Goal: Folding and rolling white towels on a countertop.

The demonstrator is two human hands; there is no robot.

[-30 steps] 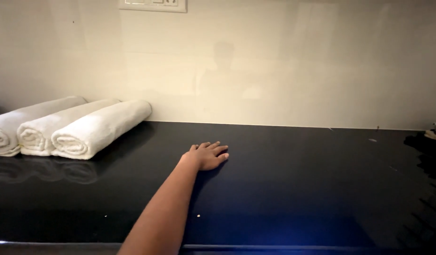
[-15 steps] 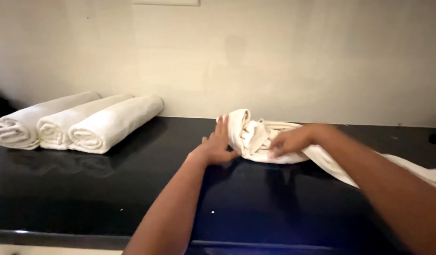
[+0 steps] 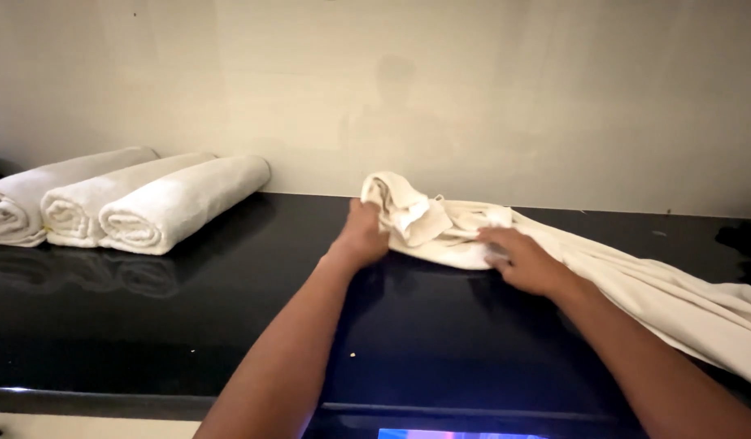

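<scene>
A crumpled white towel [image 3: 635,280] lies stretched across the black counter [image 3: 188,325], from the middle toward the right edge. My left hand [image 3: 363,232] grips its bunched left end near the wall. A little to the right, my right hand [image 3: 522,262] presses on the same towel with its fingers closing on the fabric.
Three rolled white towels [image 3: 123,203] lie side by side at the back left, against the pale wall [image 3: 473,97]. A dark object [image 3: 745,236] sits at the far right edge. A lit screen [image 3: 440,433] glows below the counter's front edge.
A second ago only my left hand lay flat on the bare counter. My right hand then brought in the loose towel, and both hands now hold it, the left gripping its end.
</scene>
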